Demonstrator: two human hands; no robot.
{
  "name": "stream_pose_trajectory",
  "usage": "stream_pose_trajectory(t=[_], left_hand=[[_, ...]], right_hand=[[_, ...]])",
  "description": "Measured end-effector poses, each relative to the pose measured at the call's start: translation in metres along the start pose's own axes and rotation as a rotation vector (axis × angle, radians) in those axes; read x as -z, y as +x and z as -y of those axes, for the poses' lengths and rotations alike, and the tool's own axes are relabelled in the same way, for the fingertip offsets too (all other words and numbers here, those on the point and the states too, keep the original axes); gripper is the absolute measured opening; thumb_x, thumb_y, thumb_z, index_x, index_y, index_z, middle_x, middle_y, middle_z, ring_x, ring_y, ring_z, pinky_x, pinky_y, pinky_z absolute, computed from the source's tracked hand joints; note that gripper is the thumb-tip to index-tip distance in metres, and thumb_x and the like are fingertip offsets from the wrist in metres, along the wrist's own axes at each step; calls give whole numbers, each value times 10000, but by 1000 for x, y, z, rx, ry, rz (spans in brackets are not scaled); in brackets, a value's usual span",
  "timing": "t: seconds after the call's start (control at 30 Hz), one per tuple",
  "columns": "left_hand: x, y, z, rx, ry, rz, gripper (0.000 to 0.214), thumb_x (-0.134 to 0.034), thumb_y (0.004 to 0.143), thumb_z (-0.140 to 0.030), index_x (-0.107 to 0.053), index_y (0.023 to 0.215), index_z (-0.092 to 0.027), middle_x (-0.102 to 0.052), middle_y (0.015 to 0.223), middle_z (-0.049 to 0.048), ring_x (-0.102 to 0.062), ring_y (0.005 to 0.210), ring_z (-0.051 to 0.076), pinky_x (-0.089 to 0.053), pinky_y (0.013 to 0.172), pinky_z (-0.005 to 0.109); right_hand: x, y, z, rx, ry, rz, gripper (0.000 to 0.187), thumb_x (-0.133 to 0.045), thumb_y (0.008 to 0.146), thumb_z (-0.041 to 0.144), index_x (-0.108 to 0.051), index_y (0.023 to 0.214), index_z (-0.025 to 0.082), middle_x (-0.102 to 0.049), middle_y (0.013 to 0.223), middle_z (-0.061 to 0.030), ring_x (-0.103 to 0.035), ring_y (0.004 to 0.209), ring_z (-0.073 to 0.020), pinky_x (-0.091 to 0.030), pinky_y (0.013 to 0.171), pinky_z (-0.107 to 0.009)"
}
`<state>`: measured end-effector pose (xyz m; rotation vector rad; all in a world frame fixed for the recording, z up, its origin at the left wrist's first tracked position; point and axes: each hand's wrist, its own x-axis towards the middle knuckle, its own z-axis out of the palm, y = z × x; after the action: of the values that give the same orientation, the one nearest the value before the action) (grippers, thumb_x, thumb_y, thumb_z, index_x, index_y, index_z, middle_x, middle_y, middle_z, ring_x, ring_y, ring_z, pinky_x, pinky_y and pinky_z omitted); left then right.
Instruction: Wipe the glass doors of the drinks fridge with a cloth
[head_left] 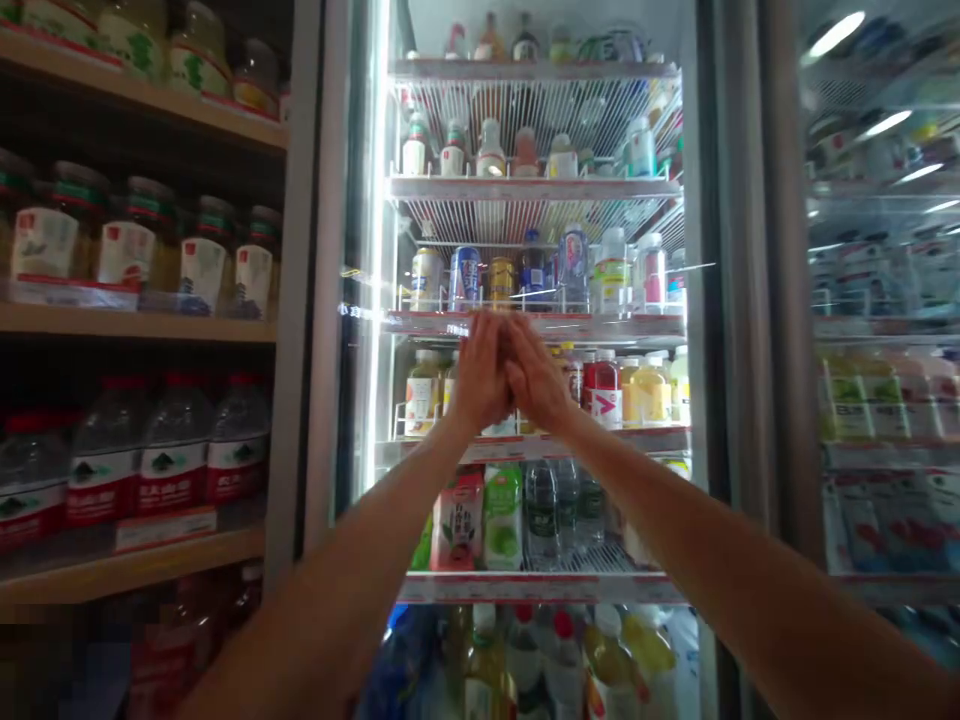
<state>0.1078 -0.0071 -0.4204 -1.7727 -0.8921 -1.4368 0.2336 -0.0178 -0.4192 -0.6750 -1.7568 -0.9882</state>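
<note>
Both arms are stretched forward and my two hands meet palm to palm in front of a lit drinks fridge. My left hand (pixel 478 372) has its fingers extended flat against those of my right hand (pixel 537 378). Nothing shows between them. They hover level with the fridge shelf (pixel 600 326) of cans (pixel 465 277) and just above a row of bottles (pixel 604 390) with red and yellow contents. Whether the hands touch the fridge glass cannot be told.
Wooden shelves (pixel 135 325) on the left carry jars (pixel 127 245) and large water bottles (pixel 172 445) with red labels. A second fridge door (pixel 885 300) stands to the right, its glass full of reflections. Lower fridge shelves hold cartons and more bottles.
</note>
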Motion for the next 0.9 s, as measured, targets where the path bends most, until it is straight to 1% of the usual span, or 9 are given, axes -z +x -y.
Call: stream_pose_trajectory(t=[0.17, 0.33, 0.43, 0.53, 0.6, 0.67, 0.73, 0.8, 0.9], left_hand=[[40, -38, 64, 174, 185, -68, 623, -274, 888, -452, -269, 1408, -109, -197, 1506, 177, -125, 1406, 286, -127, 1117, 559], [45, -55, 77, 174, 268, -40, 658, -236, 886, -488, -274, 1413, -96, -214, 1500, 180, -140, 1403, 300, -114, 1116, 555], [44, -53, 74, 180, 268, -26, 673, -226, 882, -500, -281, 1410, -87, -216, 1499, 183, -144, 1403, 301, -111, 1119, 545], [43, -53, 72, 191, 263, -18, 676, -220, 886, -513, -267, 1416, -96, -202, 1504, 177, -132, 1406, 292, -110, 1118, 543], [40, -55, 71, 190, 251, -34, 681, -229, 886, -526, -247, 1424, -108, -189, 1509, 171, -112, 1410, 284, -101, 1120, 541], [36, -57, 71, 187, 239, -58, 686, -241, 886, -527, -235, 1427, -106, -186, 1509, 177, -96, 1412, 284, -86, 1121, 543], [32, -59, 70, 189, 233, -84, 683, -245, 888, -516, -235, 1427, -97, -190, 1505, 186, -95, 1412, 288, -74, 1122, 544], [31, -61, 69, 191, 234, -95, 686, -244, 887, -514, -240, 1425, -88, -194, 1503, 191, -102, 1411, 292, -70, 1123, 542], [33, -60, 67, 182, 251, -80, 711, -238, 883, -524, -255, 1415, -53, -193, 1497, 209, -109, 1408, 311, -81, 1120, 548]], right_hand=[[-18, 18, 20, -164, -186, 40, 592, -322, 893, 373, -241, 1438, 158, -233, 1517, -77, -141, 1412, -234, -169, 1135, -523], [-19, 40, 12, -128, -285, -7, 570, -378, 867, 328, -311, 1411, 169, -193, 1528, -78, -129, 1412, -272, -183, 1100, -583], [0, 19, -30, -118, -359, -58, 543, -356, 865, 278, -332, 1401, 194, -261, 1506, -73, -184, 1400, -267, -203, 1086, -587], [35, -25, -93, -252, -434, -223, 539, -310, 881, 326, -346, 1398, 180, -357, 1456, -118, -292, 1354, -303, -244, 1052, -600], [58, -51, -132, -373, -472, -362, 564, -272, 891, 396, -406, 1366, 124, -429, 1388, -197, -362, 1301, -358, -266, 1018, -615], [70, -65, -153, -432, -487, -430, 629, -230, 897, 426, -407, 1350, 26, -434, 1343, -288, -359, 1287, -399, -287, 994, -611], [65, -63, -147, -427, -490, -434, 640, -219, 899, 432, -401, 1350, 15, -430, 1344, -287, -335, 1304, -393, -305, 998, -586], [46, -50, -115, -348, -477, -358, 578, -247, 899, 406, -395, 1367, 102, -419, 1393, -194, -304, 1338, -342, -312, 1023, -558], [13, -24, -52, -92, -400, -58, 552, -341, 884, 326, -297, 1415, 180, -267, 1501, -103, -169, 1402, -283, -228, 1087, -553]])
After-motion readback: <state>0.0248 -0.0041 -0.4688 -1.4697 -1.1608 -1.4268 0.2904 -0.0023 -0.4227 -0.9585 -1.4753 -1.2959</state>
